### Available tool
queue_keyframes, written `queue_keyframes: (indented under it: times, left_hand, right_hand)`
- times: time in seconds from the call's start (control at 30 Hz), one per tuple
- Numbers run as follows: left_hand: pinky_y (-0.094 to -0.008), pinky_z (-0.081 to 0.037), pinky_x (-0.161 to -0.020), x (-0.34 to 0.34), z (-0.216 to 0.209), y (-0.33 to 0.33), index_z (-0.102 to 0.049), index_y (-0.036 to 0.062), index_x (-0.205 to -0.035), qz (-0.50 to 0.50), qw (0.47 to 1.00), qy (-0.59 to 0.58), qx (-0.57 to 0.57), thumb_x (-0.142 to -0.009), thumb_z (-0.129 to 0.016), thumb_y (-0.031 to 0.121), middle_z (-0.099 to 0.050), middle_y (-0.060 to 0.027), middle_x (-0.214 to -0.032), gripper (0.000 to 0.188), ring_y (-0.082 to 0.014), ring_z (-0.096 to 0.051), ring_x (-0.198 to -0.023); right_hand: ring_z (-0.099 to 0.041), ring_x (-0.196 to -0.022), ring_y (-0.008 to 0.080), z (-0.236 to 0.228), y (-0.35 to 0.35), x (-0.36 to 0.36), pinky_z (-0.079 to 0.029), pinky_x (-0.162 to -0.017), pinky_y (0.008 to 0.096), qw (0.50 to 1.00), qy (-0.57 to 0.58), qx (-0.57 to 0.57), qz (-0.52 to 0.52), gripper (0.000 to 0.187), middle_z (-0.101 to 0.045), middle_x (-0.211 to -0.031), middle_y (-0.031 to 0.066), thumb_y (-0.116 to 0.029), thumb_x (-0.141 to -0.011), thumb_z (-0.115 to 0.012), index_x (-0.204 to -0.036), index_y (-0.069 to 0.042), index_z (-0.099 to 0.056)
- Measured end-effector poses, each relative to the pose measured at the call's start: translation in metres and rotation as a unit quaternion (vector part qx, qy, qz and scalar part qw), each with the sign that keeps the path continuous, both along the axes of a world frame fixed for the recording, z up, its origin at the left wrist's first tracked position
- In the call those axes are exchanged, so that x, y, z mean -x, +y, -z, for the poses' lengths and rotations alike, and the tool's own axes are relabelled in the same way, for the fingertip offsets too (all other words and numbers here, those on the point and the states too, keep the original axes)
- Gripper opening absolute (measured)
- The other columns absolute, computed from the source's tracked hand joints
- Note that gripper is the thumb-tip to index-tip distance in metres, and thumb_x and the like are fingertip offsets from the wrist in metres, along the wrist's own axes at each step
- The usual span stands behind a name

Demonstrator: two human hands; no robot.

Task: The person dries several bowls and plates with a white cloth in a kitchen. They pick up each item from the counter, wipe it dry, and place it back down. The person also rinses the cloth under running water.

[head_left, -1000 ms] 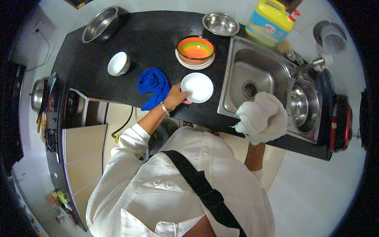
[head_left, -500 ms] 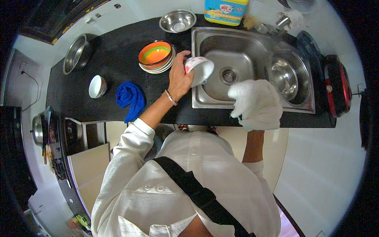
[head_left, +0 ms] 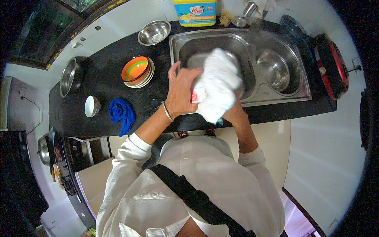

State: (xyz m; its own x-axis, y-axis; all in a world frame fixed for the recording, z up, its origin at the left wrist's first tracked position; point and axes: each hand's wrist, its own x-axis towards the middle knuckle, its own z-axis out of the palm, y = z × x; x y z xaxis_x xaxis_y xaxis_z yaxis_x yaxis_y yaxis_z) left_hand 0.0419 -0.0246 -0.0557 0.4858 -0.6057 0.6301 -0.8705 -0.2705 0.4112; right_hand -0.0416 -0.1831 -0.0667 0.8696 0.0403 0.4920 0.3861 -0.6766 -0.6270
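Over the left edge of the sink [head_left: 173, 55], my left hand [head_left: 182, 91] is closed around a white bowl with a red pattern [head_left: 198, 95]. Most of that bowl is hidden behind a white cloth [head_left: 219, 85], blurred by motion. My right hand [head_left: 237, 112] grips the cloth from the lower right and presses it against the bowl; its fingers are largely covered. Left of my hands lies a bunched blue cloth [head_left: 121, 115], with a small white bowl [head_left: 92, 106] tipped on its side nearby. An orange and green bowl [head_left: 135, 68] rests on stacked white plates [head_left: 147, 80].
Steel basins stand on the dark counter [head_left: 106, 83]: one at the back [head_left: 154, 32], another at the far left [head_left: 71, 77]. A steel bowl [head_left: 272, 69] sits in the right sink basin. Behind the sink are a yellow jug [head_left: 195, 14] and a tap [head_left: 250, 8]. A red-black appliance [head_left: 332, 67] stands right.
My right hand has brought the white cloth leftward onto the bowl. My left hand has turned the bowl and moved slightly nearer to me. The whole view has shifted a little.
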Motion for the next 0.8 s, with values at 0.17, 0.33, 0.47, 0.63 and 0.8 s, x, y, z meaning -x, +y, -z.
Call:
queue_keyframes:
  times: [0.17, 0.33, 0.47, 0.63, 0.8]
  left_hand:
    - [-0.0410, -0.030, -0.095, 0.009, 0.001, 0.004, -0.025, 0.0014, -0.121, 0.056, 0.988, 0.109, 0.094, -0.069, -0.059, 0.019, -0.049, -0.0158, -0.096, 0.065, -0.0245, -0.048, -0.094]
    - [-0.0346, -0.037, -0.086, 0.016, -0.003, -0.007, -0.019, 0.0064, -0.126, 0.056, 0.939, 0.206, 0.270, -0.070, -0.060, 0.006, -0.050, -0.0134, -0.096, 0.070, -0.0211, -0.049, -0.090]
    - [-0.0335, -0.036, -0.086, 0.024, -0.009, -0.022, -0.022, 0.0080, -0.127, 0.030, 0.876, 0.247, 0.414, -0.067, -0.054, 0.004, -0.048, -0.0136, -0.099, 0.067, -0.0204, -0.047, -0.093]
    - [-0.0325, -0.035, -0.088, 0.012, -0.026, -0.001, -0.020, 0.0048, -0.131, 0.010, 0.944, 0.278, 0.179, -0.062, -0.053, 0.013, -0.046, -0.0135, -0.103, 0.078, -0.0214, -0.046, -0.096]
    - [-0.0342, -0.043, -0.079, 0.010, -0.051, 0.008, -0.015, 0.0035, -0.136, 0.025, 0.960, 0.279, 0.002, -0.058, -0.056, 0.010, -0.051, -0.0177, -0.094, 0.088, -0.0280, -0.055, -0.082]
  right_hand:
    - [-0.057, -0.096, 0.0297, 0.055, -0.007, -0.016, -0.044, -0.085, 0.0380, 0.966, -0.086, -0.235, -0.059, 0.043, -0.059, -0.104, 0.0152, -0.016, -0.066, -0.069, -0.104, -0.002, -0.056]
    - [-0.054, -0.098, 0.0218, 0.061, 0.019, -0.019, -0.043, -0.085, 0.0343, 0.939, -0.043, -0.339, 0.031, 0.044, -0.054, -0.109, 0.0117, -0.017, -0.076, -0.065, -0.113, -0.001, -0.047]
    - [-0.047, -0.106, 0.0213, 0.052, 0.065, -0.032, -0.038, -0.091, 0.0333, 0.754, 0.038, -0.653, 0.060, 0.055, -0.048, -0.116, 0.0111, -0.024, -0.074, -0.066, -0.120, -0.006, -0.042]
    - [-0.046, -0.107, 0.0222, 0.050, 0.037, -0.037, -0.036, -0.092, 0.0357, 0.919, 0.034, -0.362, 0.153, 0.052, -0.049, -0.114, 0.0111, -0.023, -0.074, -0.065, -0.117, -0.004, -0.044]
    - [-0.060, -0.088, 0.0274, 0.002, -0.026, -0.037, -0.046, -0.080, 0.0359, 0.989, -0.112, -0.027, -0.094, 0.036, -0.062, -0.092, 0.0146, -0.015, -0.065, -0.071, -0.095, 0.000, -0.059]
